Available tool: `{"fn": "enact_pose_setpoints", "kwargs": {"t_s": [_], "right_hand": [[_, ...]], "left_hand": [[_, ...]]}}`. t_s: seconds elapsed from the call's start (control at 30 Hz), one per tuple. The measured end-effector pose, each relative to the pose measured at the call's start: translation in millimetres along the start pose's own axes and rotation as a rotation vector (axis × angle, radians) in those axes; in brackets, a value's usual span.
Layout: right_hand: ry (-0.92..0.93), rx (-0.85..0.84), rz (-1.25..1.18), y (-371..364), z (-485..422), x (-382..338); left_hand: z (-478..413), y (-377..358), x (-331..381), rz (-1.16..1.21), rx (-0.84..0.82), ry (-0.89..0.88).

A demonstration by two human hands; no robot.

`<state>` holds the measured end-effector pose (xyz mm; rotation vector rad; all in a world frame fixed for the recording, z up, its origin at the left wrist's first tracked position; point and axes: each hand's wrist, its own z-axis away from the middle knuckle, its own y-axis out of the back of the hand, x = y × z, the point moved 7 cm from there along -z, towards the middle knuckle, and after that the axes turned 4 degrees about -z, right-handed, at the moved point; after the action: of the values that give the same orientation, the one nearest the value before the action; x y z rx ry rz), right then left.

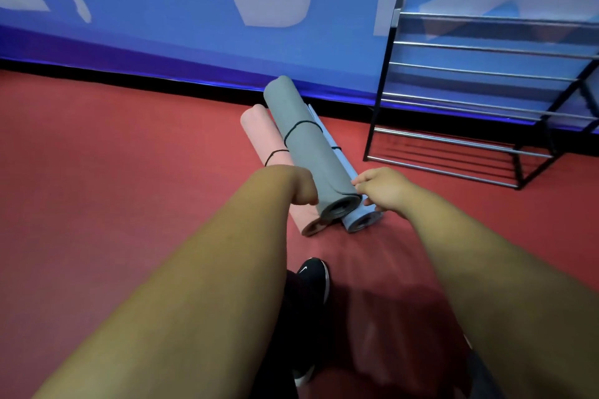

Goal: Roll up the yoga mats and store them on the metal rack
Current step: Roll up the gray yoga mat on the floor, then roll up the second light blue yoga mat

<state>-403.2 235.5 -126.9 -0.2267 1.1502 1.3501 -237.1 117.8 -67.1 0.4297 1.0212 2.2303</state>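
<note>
So all three are already rolled and lying on the red floor (129, 155) by the wall. The pink rolled foam yoga mat (259, 133) is on the left. Your left hand (301, 186) is butted against the near end of the grey rolled foam yoga mat (301, 136), which rides on top; those fingers are tucked out of sight, so I can't tell if they're gripping. Your right hand (384, 188) has bent fingers (358, 183) wrapped on the grey roll's other side, just above the light blue rolled foam yoga mat (356, 220). I'd guess these are light, squishy and grippy, and the black elastic band (299, 126) should stop it unrolling. Hold mid-roll, since the ends may sag. The black-framed metal rack with chrome rails (486, 48) is near, on the right.
</note>
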Motion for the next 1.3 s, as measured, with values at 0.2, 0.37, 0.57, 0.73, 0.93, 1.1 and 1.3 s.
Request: {"fn": "enact_pose_setpoints", "kwargs": {"t_s": [0.2,0.37,0.57,0.73,0.93,1.1,1.3], "right_hand": [[0.064,0.004,-0.028,19.4,39.1,-11.2],[0.089,0.157,-0.063,73.6,88.8,12.3],[-0.002,0.295,-0.061,151.4,165.7,93.3],[-0.086,0.452,-0.194,223.4,249.6,185.9],[-0.207,0.698,-0.296,305.7,332.3,253.6],[-0.187,0.883,-0.375,350.6,377.5,280.1],[-0.300,1.015,-0.377,394.0,404.0,337.7]], "left_hand": [[24.4,11.7,33.4,0.024,0.023,-0.058],[35.5,11.0,91.7,-0.026,0.044,-0.156],[76.8,-7.5,205.1,-0.038,0.099,-0.396],[118.1,-54.8,314.8,0.071,0.076,-0.573],[175.0,-86.3,451.5,-0.081,0.026,-0.752],[219.3,-72.0,563.6,-0.188,0.099,-0.876],[214.1,-99.1,649.5,-0.305,0.096,-0.944]]}}
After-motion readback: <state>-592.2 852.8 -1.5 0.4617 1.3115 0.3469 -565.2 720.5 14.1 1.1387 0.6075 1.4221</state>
